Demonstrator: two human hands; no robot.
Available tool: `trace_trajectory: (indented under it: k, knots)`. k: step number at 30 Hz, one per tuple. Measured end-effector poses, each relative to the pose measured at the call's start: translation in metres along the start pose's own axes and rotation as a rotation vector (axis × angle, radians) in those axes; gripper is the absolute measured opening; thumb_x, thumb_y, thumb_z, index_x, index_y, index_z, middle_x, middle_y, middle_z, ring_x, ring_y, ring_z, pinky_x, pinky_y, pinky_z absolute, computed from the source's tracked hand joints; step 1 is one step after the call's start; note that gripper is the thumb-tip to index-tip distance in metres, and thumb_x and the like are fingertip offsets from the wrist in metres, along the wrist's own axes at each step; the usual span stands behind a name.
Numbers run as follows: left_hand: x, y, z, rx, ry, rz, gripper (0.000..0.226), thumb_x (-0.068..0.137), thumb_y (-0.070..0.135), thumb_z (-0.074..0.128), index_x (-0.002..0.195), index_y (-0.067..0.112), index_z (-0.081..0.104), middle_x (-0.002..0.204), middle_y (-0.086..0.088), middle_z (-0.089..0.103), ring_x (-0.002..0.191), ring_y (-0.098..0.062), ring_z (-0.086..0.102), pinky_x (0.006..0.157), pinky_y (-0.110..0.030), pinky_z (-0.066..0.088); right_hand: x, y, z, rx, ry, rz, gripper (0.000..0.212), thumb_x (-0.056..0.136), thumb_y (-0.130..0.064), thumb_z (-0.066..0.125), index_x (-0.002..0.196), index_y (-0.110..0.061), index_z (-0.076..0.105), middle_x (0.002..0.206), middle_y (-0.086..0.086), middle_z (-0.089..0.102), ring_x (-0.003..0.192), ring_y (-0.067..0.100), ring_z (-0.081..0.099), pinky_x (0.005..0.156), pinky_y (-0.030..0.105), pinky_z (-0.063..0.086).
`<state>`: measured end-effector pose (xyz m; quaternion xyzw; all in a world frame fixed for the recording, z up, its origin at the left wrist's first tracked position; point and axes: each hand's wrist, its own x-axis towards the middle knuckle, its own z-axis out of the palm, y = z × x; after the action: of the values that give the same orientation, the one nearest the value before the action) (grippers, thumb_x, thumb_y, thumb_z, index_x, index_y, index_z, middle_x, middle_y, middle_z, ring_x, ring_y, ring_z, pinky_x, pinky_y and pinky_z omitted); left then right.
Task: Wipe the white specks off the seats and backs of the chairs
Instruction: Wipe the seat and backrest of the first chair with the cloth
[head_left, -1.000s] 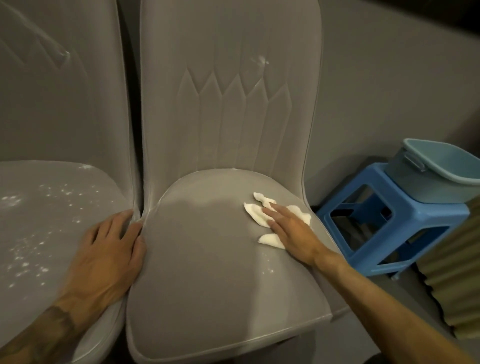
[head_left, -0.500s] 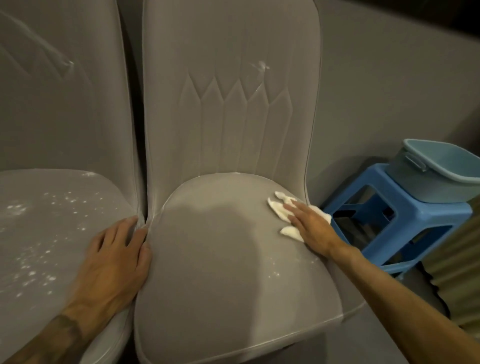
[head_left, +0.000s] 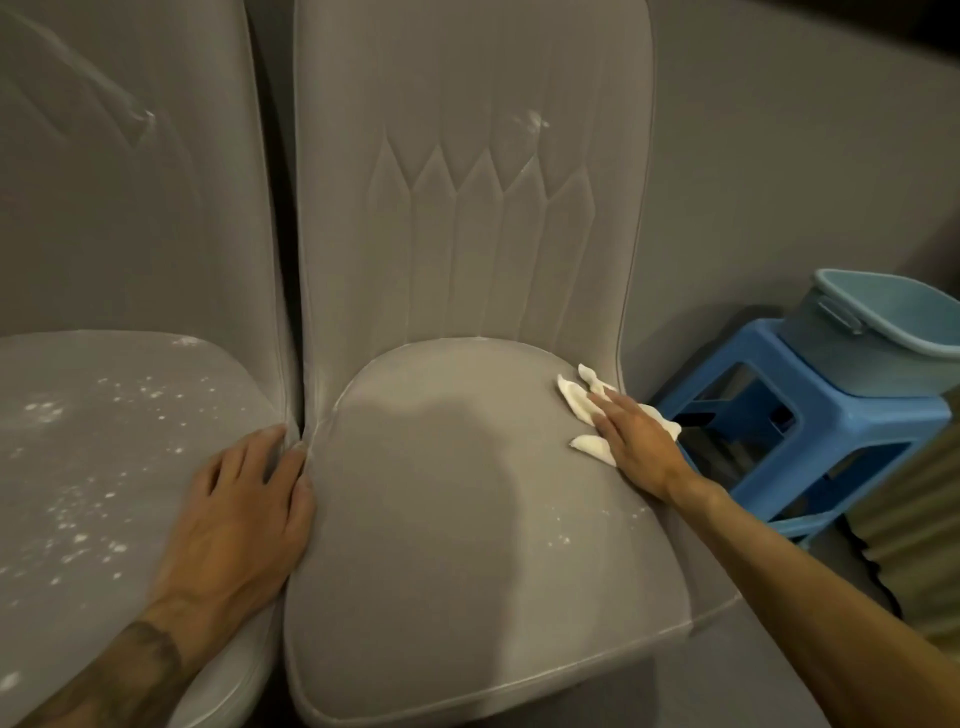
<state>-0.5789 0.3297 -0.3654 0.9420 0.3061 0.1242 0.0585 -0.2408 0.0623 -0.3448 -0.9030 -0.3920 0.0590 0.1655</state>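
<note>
Seat-wiping is the step in hand: the right hand (head_left: 636, 447) lies flat, its fingers straight and pressing the white cloth (head_left: 576, 402) onto the far right edge of the right chair's seat (head_left: 441, 493). The left hand (head_left: 244, 509) rests open, fingers relaxed, on the inner edge of the left chair's seat (head_left: 104, 441), where the two seats meet. A few specks (head_left: 563, 538) lie nearer the right seat's front and a white smear (head_left: 535, 122) marks its back (head_left: 467, 156), so the next move likely calls for drawing the cloth back over those specks with even pressure, then reaching up to the smear, with the thickly speckled left seat yet to be done.
</note>
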Motion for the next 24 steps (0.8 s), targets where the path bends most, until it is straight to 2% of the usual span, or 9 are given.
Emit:
trace_trajectory:
  k: [2, 5, 8, 11, 13, 16, 18, 22, 24]
  knots:
    - [0.000, -0.001, 0.000, 0.006, 0.006, 0.007, 0.058, 0.099, 0.037, 0.032, 0.132, 0.006, 0.067, 0.141, -0.018, 0.058, 0.130, -0.036, 0.055, 0.107, -0.054, 0.044, -0.027, 0.007, 0.005, 0.003, -0.012, -0.036, 0.047, 0.107, -0.037, 0.039, 0.152, -0.025, 0.040, 0.160, 0.000, 0.035, 0.148, 0.014, 0.028, 0.123, 0.030, 0.018]
    - [-0.001, -0.002, 0.002, 0.016, -0.009, 0.013, 0.057, 0.099, 0.037, 0.033, 0.132, 0.005, 0.067, 0.140, -0.020, 0.058, 0.128, -0.038, 0.057, 0.106, -0.056, 0.045, -0.048, 0.019, 0.001, -0.048, -0.058, -0.071, 0.052, 0.105, -0.049, 0.032, 0.154, -0.033, 0.035, 0.160, -0.008, 0.032, 0.147, 0.009, 0.027, 0.120, 0.022, 0.016]
    - [-0.001, -0.001, 0.001, 0.008, -0.002, 0.011, 0.058, 0.099, 0.037, 0.032, 0.133, 0.005, 0.066, 0.140, -0.019, 0.058, 0.129, -0.037, 0.056, 0.108, -0.056, 0.044, -0.016, 0.014, -0.004, -0.057, -0.051, -0.012, 0.049, 0.106, -0.038, 0.035, 0.153, -0.022, 0.037, 0.161, 0.001, 0.033, 0.149, 0.015, 0.028, 0.122, 0.025, 0.018]
    - [-0.001, -0.002, 0.001, 0.007, 0.013, 0.013, 0.057, 0.099, 0.036, 0.033, 0.133, 0.005, 0.066, 0.140, -0.019, 0.058, 0.129, -0.037, 0.055, 0.107, -0.055, 0.044, -0.010, 0.003, -0.001, -0.001, 0.013, 0.013, 0.047, 0.107, -0.033, 0.040, 0.152, -0.020, 0.039, 0.160, 0.003, 0.034, 0.149, 0.016, 0.028, 0.120, 0.026, 0.018]
    - [-0.001, -0.003, 0.002, 0.011, 0.010, 0.014, 0.056, 0.099, 0.036, 0.034, 0.133, 0.005, 0.066, 0.141, -0.020, 0.058, 0.129, -0.038, 0.055, 0.106, -0.056, 0.045, -0.038, 0.004, 0.006, 0.033, 0.006, -0.032, 0.048, 0.106, -0.043, 0.039, 0.153, -0.029, 0.038, 0.160, -0.004, 0.033, 0.148, 0.011, 0.027, 0.121, 0.027, 0.018]
    - [0.000, -0.004, 0.005, 0.007, 0.008, 0.013, 0.056, 0.100, 0.037, 0.033, 0.132, 0.005, 0.066, 0.140, -0.020, 0.058, 0.128, -0.038, 0.056, 0.106, -0.056, 0.044, -0.080, 0.013, 0.008, 0.056, -0.062, -0.069, 0.052, 0.101, -0.065, 0.027, 0.151, -0.050, 0.028, 0.160, -0.020, 0.025, 0.144, -0.002, 0.025, 0.118, 0.025, 0.019]
    - [0.000, -0.003, 0.005, 0.004, 0.009, 0.011, 0.056, 0.099, 0.037, 0.033, 0.132, 0.006, 0.066, 0.140, -0.020, 0.058, 0.128, -0.038, 0.056, 0.106, -0.056, 0.044, -0.072, 0.014, 0.001, 0.081, -0.074, -0.070, 0.054, 0.100, -0.062, 0.029, 0.151, -0.046, 0.032, 0.161, -0.016, 0.027, 0.146, 0.002, 0.025, 0.119, 0.026, 0.019]
    - [0.001, -0.004, 0.005, 0.009, -0.005, 0.006, 0.056, 0.099, 0.037, 0.033, 0.133, 0.006, 0.065, 0.140, -0.020, 0.057, 0.128, -0.038, 0.055, 0.107, -0.056, 0.045, -0.036, -0.009, -0.002, 0.041, 0.007, 0.024, 0.048, 0.105, -0.036, 0.041, 0.150, -0.020, 0.042, 0.159, 0.002, 0.035, 0.148, 0.017, 0.029, 0.120, 0.025, 0.016]
    - [0.000, -0.003, 0.004, 0.004, 0.009, 0.004, 0.055, 0.099, 0.037, 0.033, 0.131, 0.005, 0.066, 0.139, -0.019, 0.058, 0.126, -0.038, 0.056, 0.106, -0.057, 0.045, -0.047, -0.023, 0.009, 0.030, 0.023, -0.007, 0.047, 0.107, -0.035, 0.041, 0.152, -0.024, 0.040, 0.160, 0.000, 0.032, 0.146, 0.014, 0.030, 0.121, 0.021, 0.014]
